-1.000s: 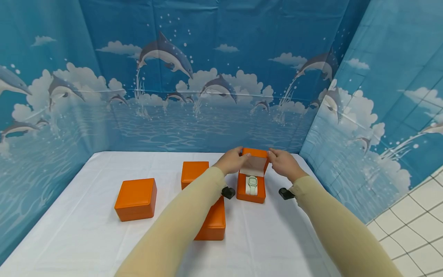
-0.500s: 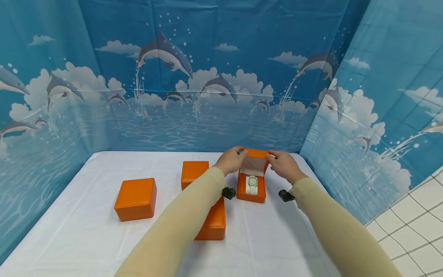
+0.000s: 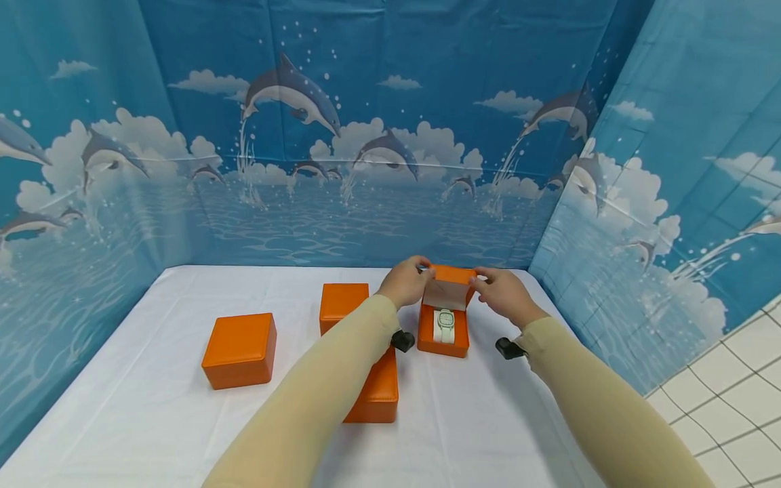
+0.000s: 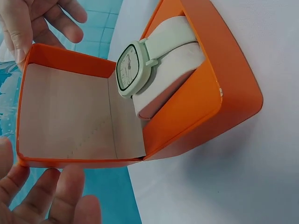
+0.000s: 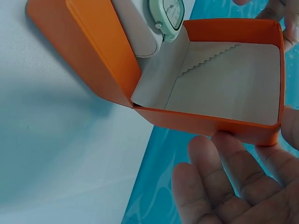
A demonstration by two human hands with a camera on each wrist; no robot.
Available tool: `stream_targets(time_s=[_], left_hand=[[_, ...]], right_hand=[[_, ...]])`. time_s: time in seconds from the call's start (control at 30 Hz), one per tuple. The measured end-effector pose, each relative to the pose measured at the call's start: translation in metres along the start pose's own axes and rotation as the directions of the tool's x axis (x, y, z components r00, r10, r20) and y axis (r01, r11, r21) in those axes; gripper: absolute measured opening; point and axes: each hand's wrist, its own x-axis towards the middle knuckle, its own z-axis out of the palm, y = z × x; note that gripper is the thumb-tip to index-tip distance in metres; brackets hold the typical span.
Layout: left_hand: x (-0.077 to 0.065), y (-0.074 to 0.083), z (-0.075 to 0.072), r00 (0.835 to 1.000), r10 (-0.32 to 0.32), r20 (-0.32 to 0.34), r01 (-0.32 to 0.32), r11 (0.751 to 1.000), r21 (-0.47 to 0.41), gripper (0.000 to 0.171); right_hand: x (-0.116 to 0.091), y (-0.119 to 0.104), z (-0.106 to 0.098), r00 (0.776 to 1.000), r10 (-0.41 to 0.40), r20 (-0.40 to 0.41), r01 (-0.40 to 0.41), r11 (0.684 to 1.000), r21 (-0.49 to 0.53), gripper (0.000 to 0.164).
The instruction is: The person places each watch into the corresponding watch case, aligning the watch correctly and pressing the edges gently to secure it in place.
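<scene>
An orange watch box (image 3: 443, 350) stands at the right of the table with its lid (image 3: 445, 294) raised, the pale lining facing the head camera. Inside, a pale green watch (image 4: 133, 67) is strapped round a white cushion (image 4: 148, 108). My left hand (image 3: 403, 283) pinches the lid's left upper corner between thumb and fingers. At the opposite corner, my right hand (image 3: 505, 295) pinches the lid the same way. In the right wrist view, the remaining fingers (image 5: 201, 163) of that hand lie spread beside the lid's outer side.
Several more orange boxes share the white-covered table (image 3: 140, 400): one closed box (image 3: 240, 346) at left, another (image 3: 344, 301) towards the back, and one (image 3: 375, 390) partly hidden under the left sleeve (image 3: 317, 393). A dolphin-print curtain (image 3: 366, 224) surrounds the table's back and sides.
The box lid has tipped slightly forward and down, both hands moving with it. The box base and the watch have stayed in place.
</scene>
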Motion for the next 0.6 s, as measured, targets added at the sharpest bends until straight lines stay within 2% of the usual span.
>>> stream_targets(time_s=[0.17,0.37,0.47,0.6], left_hand=[[-0.0018,0.0000,-0.0013,1.000,0.001,-0.003,-0.001,1.000,0.009,0.039],[-0.0011,0.0003,-0.0028,0.999,-0.012,0.034,0.013,1.000,-0.022,0.031],[-0.0013,0.0011,-0.0034,0.998,-0.020,0.056,0.022,0.999,-0.037,0.032],[-0.0047,0.0020,-0.0046,0.997,-0.011,0.075,0.011,1.000,-0.011,0.042]], right_hand=[[-0.0002,0.0034,0.0007,1.000,-0.010,0.005,0.010,1.000,0.005,0.064],[-0.0009,0.0061,-0.0002,1.000,-0.006,0.021,0.005,0.999,0.039,0.061],[-0.0018,0.0060,-0.0005,1.000,-0.004,0.030,0.003,0.999,0.052,0.058],[-0.0035,0.0058,-0.0003,0.999,-0.001,0.041,-0.002,0.998,0.066,0.057]])
